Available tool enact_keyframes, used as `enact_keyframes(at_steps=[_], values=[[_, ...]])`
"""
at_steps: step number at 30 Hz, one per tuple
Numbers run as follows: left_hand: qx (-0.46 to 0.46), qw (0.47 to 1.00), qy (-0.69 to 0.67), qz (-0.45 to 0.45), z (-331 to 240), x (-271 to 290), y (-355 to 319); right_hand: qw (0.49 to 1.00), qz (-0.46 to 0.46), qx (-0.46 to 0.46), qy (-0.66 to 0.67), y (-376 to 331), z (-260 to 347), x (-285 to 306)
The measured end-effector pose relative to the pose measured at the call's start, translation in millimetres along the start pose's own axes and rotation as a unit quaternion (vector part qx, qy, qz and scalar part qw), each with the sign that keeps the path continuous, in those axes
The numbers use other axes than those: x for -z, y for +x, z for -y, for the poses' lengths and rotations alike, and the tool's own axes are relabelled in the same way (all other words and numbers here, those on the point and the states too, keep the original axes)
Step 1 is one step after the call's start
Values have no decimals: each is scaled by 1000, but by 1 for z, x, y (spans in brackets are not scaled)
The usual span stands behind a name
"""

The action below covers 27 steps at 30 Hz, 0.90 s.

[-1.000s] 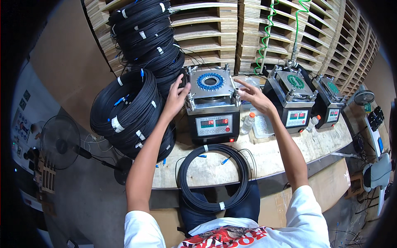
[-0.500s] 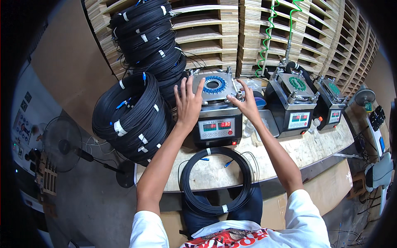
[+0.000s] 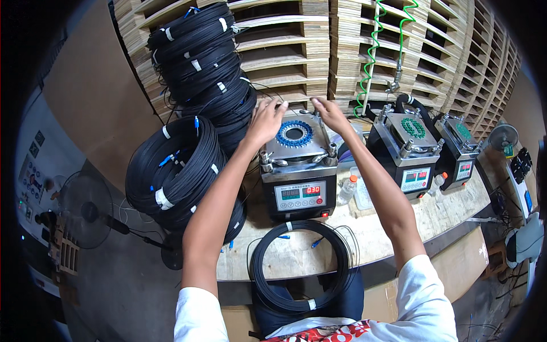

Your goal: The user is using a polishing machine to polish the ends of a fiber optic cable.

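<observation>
A polishing machine (image 3: 299, 196) with a black body and lit control panel stands before me. Its metal top plate (image 3: 276, 151) carries a ring of blue connectors (image 3: 294, 133) around a round centre hole. My left hand (image 3: 266, 121) is closed at the far left corner of the plate, its fingers curled over the corner post there and hiding it. At the far right corner my right hand (image 3: 332, 116) is closed the same way, the post mostly covered. Both near corner posts show, untouched. A coil of black cable (image 3: 260, 265) with blue connectors rests on the table's front edge and my lap.
Tall stacks of black cable coils (image 3: 188, 165) crowd the left. Two similar machines (image 3: 405, 149) with green connectors stand to the right. Small bottles with orange caps (image 3: 347, 190) sit between machines. Pallets (image 3: 279, 48) rise behind. A fan (image 3: 88, 202) stands at left.
Both hands have moved away from me, from over the plate's sides to its far corners, and their fingers have closed. The view has tilted slightly, so the machine sits lower.
</observation>
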<state>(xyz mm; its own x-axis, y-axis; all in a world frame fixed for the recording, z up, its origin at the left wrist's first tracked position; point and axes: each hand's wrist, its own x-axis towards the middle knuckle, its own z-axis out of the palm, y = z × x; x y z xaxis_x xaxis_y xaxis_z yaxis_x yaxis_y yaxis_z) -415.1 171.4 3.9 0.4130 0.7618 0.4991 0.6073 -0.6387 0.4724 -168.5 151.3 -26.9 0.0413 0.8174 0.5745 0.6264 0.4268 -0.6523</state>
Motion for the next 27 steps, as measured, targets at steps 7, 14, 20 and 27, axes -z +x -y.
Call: enact_keyframes(at_steps=[7, 14, 20, 27], values=[[122, 958, 214, 146, 29, -9, 21, 950, 124, -72, -279, 20, -33, -36], [122, 968, 153, 155, 42, -16, 17, 933, 35, -3, -359, 11, -34, -42], [143, 970, 101, 168, 43, -18, -1, 934, 109, -100, -325, -1, -10, -25], [14, 996, -24, 89, 54, -41, -13, 992, 55, 75, -88, -27, -54, 14]])
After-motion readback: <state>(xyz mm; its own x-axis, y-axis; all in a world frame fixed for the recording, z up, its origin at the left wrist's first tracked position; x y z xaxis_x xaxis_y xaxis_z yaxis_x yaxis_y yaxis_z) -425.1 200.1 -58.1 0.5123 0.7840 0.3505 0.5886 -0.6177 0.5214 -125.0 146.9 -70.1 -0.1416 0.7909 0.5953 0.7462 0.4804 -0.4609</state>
